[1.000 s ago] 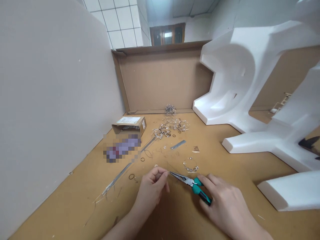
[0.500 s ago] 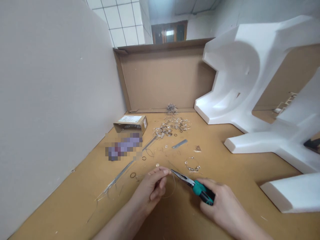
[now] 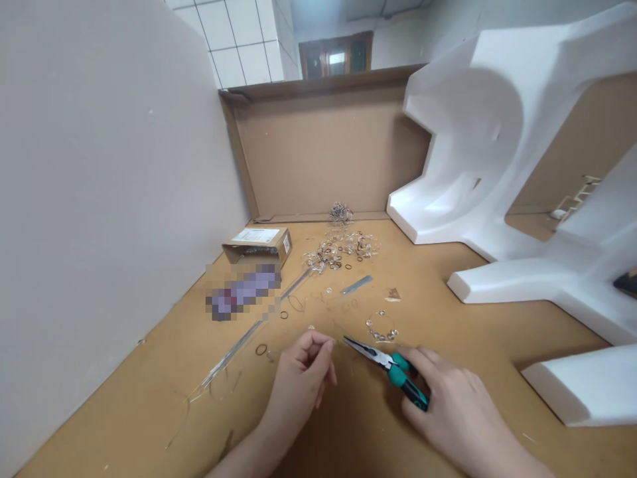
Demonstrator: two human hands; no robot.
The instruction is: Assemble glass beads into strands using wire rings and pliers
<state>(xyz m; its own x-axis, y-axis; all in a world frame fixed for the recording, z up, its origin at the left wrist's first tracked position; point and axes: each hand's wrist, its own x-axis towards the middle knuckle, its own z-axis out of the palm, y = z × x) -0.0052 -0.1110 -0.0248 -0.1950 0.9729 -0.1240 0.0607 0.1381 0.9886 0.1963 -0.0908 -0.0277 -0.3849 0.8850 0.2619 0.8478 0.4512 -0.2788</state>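
My left hand (image 3: 303, 372) is closed in a pinch, thumb against fingertips, on a thin wire of which only a tiny end shows; the rest is hidden. Just right of those fingertips, apart from them, are the tips of green-and-black needle-nose pliers (image 3: 381, 358). My right hand (image 3: 442, 398) grips the pliers by their handles, which are spread somewhat. Beyond the pliers lies a wire ring with clear beads (image 3: 382, 326). A small dark ring (image 3: 261, 349) and a clear bead (image 3: 311, 328) lie near my left hand.
A bundle of straight wires (image 3: 231, 355) runs along the left. Further back are a heap of beaded wire pieces (image 3: 323, 257), a flat metal strip (image 3: 357, 285) and a small cardboard box (image 3: 284, 244). White foam (image 3: 497, 285) stands on the right, a cardboard wall (image 3: 323, 153) behind.
The plier tips have come away from my left fingertips and the handles have spread apart. My left hand has turned, and the wire loop that hung beside it is no longer visible.
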